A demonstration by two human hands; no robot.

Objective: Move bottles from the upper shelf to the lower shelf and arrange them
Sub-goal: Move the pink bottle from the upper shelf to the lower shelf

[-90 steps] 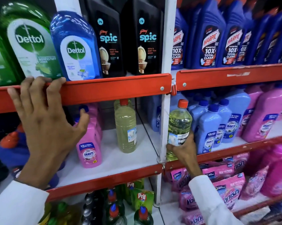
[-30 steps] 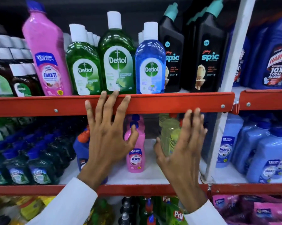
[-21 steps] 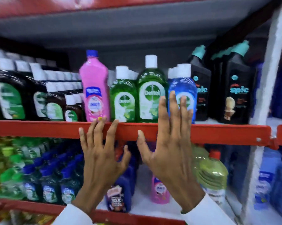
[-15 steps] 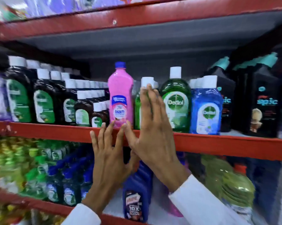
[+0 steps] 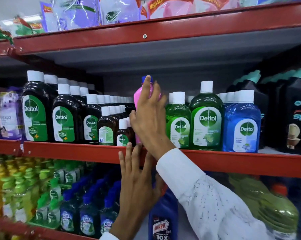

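At the centre of the frame, the right hand [image 5: 148, 118] is laid against the tall pink plastic bottle with a blue cap [image 5: 146, 91], its fingers spread wide over the bottle's front and the longest fingertip reaching the cap; a closed grasp is not seen. The bottle is stood upright on the upper red metal shelf [image 5: 232, 161], between a cluster of small dark brown Dettol bottles with white caps [image 5: 111, 129] on its left and green Dettol bottles with white caps [image 5: 206, 118] on its right. Below, the left hand [image 5: 137, 184] is held open and flat, fingers extended, its fingertips lying over the red front rail of that shelf; nothing is held in it. Both wrists are covered by white embroidered sleeves [image 5: 206, 201].

Further right on the same shelf, a blue Dettol bottle [image 5: 242, 125] and black bottles with teal caps [image 5: 295, 115] are lined up. On the lower shelf, a dark blue Harpic bottle [image 5: 161, 220] is seen beneath the hands, a yellow-green bottle with an orange cap [image 5: 276, 205] at lower right, and rows of green- and blue-capped bottles [image 5: 68, 205] at lower left. Across the top of the frame, soft refill pouches [image 5: 94, 13] are stacked on another red shelf [image 5: 163, 32], its grey underside forming the ceiling of the bay.
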